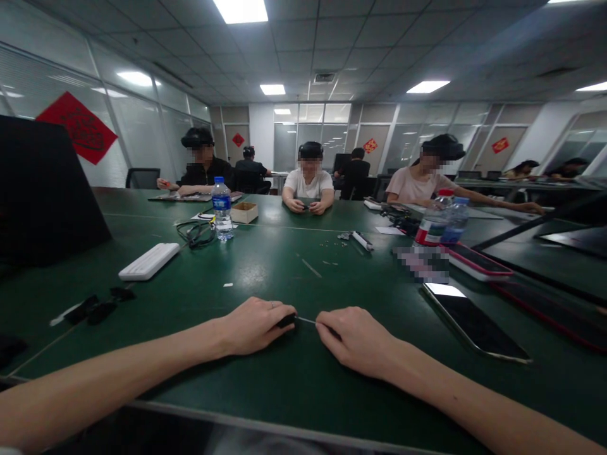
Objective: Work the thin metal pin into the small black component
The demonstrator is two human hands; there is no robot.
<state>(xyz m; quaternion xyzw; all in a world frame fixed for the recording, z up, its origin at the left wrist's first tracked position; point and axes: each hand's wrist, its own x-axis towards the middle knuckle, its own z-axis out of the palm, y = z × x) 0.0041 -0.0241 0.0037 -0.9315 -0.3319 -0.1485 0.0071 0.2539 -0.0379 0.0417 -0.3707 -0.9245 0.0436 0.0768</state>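
Note:
My left hand (pixel 253 325) rests near the table's front edge, its fingers closed round a small black object (pixel 286 320). From that object a thin, light-coloured strip or rod (pixel 306 320) runs across to my right hand (pixel 353 338). The fingertips of my right hand pinch the far end of the strip. Both hands lie low over the green table (pixel 265 385), a short gap apart. What the black object is cannot be made out, as my fingers cover most of it.
A phone (pixel 477 322) lies right of my right hand, with bottles (pixel 431 218) behind it. A white power bank (pixel 150 261) and black scraps (pixel 95 308) are at left. Another bottle (pixel 222 212) and a small box (pixel 244 213) stand farther back. People sit across the table.

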